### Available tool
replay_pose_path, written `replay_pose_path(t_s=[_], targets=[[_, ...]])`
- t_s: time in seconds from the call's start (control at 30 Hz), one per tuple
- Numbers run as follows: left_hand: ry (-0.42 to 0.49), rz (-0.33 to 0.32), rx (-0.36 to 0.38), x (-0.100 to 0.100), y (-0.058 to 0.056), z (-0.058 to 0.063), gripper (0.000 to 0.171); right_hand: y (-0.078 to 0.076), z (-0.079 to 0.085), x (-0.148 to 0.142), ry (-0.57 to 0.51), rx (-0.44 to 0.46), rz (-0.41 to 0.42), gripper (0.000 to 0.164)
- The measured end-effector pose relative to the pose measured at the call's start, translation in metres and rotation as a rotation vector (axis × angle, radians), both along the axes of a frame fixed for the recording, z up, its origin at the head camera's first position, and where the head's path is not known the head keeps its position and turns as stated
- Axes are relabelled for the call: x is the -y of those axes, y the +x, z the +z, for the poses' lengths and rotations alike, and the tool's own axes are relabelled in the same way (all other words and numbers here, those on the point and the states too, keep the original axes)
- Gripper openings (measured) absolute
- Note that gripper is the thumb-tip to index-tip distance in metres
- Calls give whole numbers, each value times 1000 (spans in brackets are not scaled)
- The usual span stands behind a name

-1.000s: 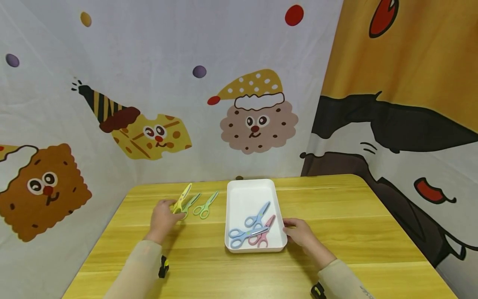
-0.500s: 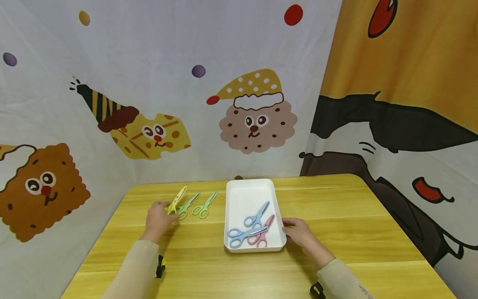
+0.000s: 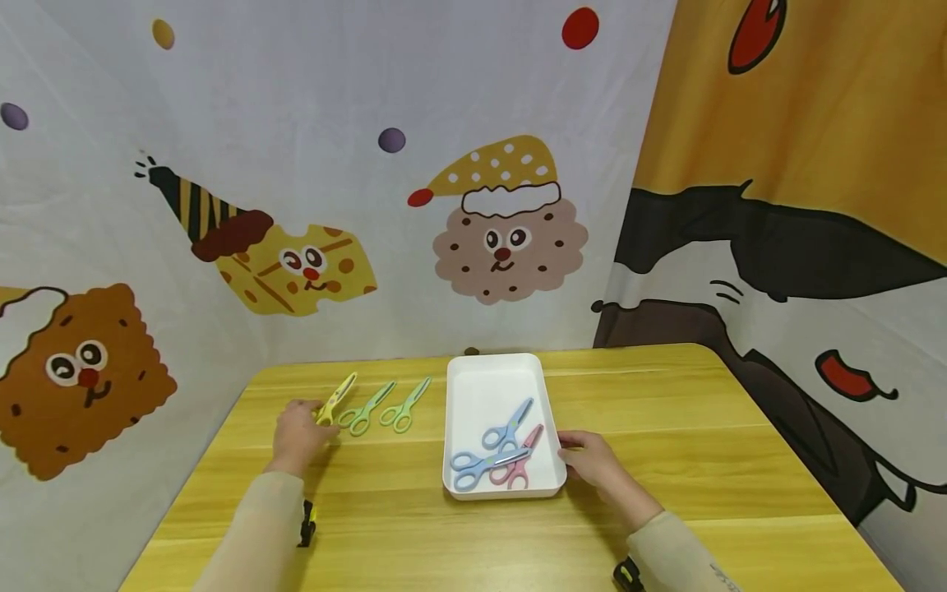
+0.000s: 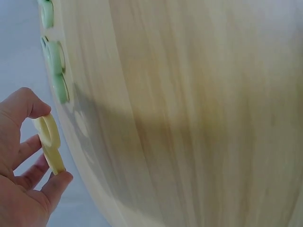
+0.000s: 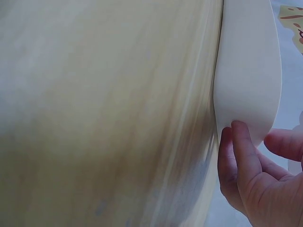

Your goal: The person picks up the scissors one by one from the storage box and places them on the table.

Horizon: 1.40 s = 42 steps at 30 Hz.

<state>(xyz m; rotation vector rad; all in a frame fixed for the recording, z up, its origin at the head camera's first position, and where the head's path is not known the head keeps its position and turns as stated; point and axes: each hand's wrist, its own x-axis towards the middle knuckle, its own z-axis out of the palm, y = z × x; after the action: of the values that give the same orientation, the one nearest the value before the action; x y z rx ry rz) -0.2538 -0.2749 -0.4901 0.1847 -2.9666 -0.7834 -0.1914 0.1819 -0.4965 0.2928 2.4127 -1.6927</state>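
Note:
My left hand (image 3: 296, 436) pinches the yellow scissors (image 3: 336, 400) by the handles at the left side of the table, blades pointing away. In the left wrist view, thumb and fingertips meet the yellow handle (image 4: 51, 135) from both sides. Just right of them lie two green scissors (image 3: 362, 418) (image 3: 404, 415), side by side. My right hand (image 3: 595, 462) holds the right edge of a white tray (image 3: 491, 376); in the right wrist view, fingers press its outer wall (image 5: 248, 71) with the thumb at the rim. Inside are two blue scissors (image 3: 484, 465) (image 3: 512, 427) and a pink pair (image 3: 535, 436), overlapping.
The wooden table (image 3: 666, 411) ends at a back edge close to a cartoon-printed cloth (image 3: 333, 99). A second, orange-and-black printed cloth (image 3: 799, 164) hangs at the right. Black straps (image 3: 627, 574) sit at the wrists.
My left hand has moved left and lowered with the yellow scissors, away from the green pairs, which now show fully. The right hand and the tray have stayed in place.

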Motion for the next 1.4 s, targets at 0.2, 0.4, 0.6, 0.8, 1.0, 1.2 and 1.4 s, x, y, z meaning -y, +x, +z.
replay_pose_path(t_s=[0.2,0.4,0.6,0.8,1.0,1.2,1.4], targets=[[-55,-9,9,9,-1,1,62,0,-1,0,-11,-7,0,34],[-85,-15,19,15,-1,0,61,0,0,1,-38,-14,0,34],[-95,-23,12,18,1,-3,60,1,1,1,-42,-12,-4,34],[-97,-30,21,19,2,-5,61,1,0,1,-45,-13,-1,35],[-89,-28,36,18,2,-6,60,1,-1,1,-57,-16,-6,35],[-85,-28,61,17,5,-5,59,0,-1,1,-65,-19,-7,35],[-73,-35,71,17,5,-5,57,0,-2,1,-68,-21,-7,35]])
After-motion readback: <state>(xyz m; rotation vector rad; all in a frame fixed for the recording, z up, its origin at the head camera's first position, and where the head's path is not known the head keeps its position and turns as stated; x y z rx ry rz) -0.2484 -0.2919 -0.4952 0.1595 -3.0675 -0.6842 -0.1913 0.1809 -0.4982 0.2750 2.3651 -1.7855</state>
